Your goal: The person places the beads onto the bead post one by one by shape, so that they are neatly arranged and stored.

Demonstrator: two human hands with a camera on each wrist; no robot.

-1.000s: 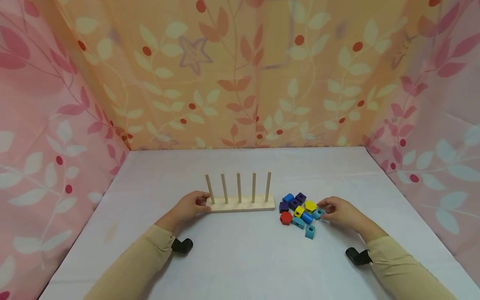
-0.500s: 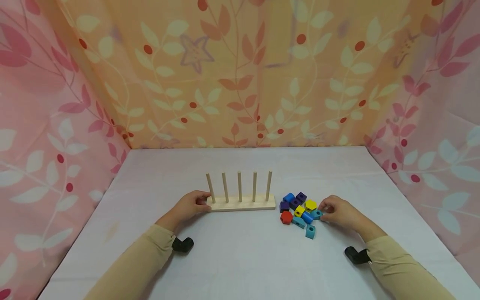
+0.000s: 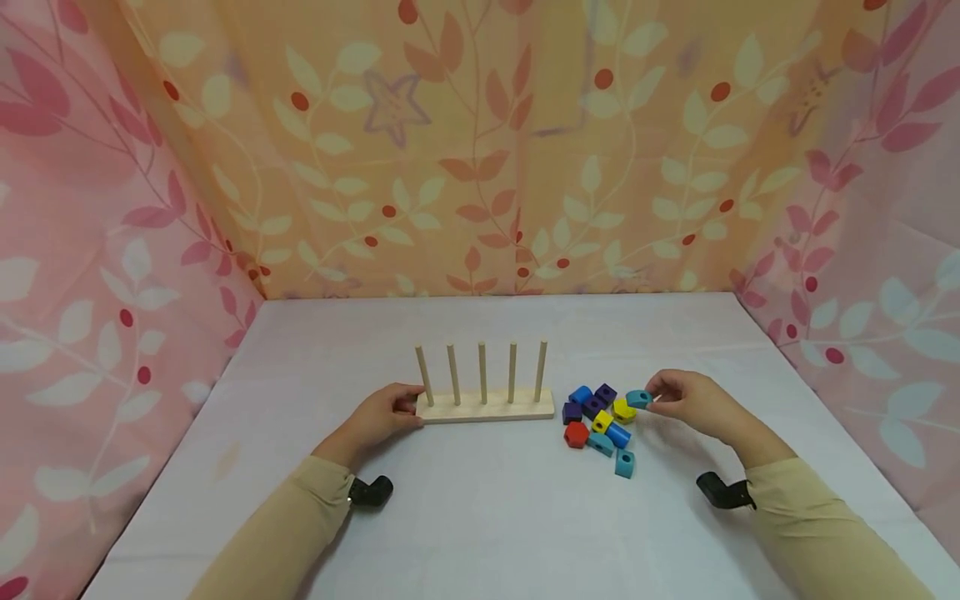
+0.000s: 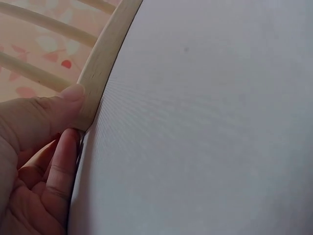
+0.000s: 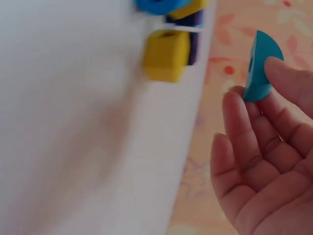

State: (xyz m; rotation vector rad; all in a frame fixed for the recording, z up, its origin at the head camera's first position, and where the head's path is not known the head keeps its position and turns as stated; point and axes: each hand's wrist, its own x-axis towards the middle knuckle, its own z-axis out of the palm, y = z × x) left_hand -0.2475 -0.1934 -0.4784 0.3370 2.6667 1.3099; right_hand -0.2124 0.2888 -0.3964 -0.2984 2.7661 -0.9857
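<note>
A pale wooden peg stand (image 3: 486,408) with several upright pegs stands mid-table. My left hand (image 3: 382,414) grips its left end, the thumb lying on the base in the left wrist view, where the base (image 4: 105,63) runs up and away. Between thumb and fingers, my right hand (image 3: 693,404) pinches a teal half-round bead (image 3: 638,398) with a hole in its flat face. In the right wrist view the bead (image 5: 264,66) is held off the table. A yellow hexagonal bead (image 3: 624,410) lies just below and left of it.
Right of the stand lies a loose cluster of beads: a red hexagonal bead (image 3: 576,434), a blue cylinder (image 3: 618,435), a teal block (image 3: 624,463), purple cubes (image 3: 605,393) and others. Patterned cloth (image 3: 480,167) walls the white table (image 3: 480,517) at the back and sides.
My right hand has lifted the teal half-round bead out of the cluster, up and slightly away from the table. My left hand keeps its grip on the stand.
</note>
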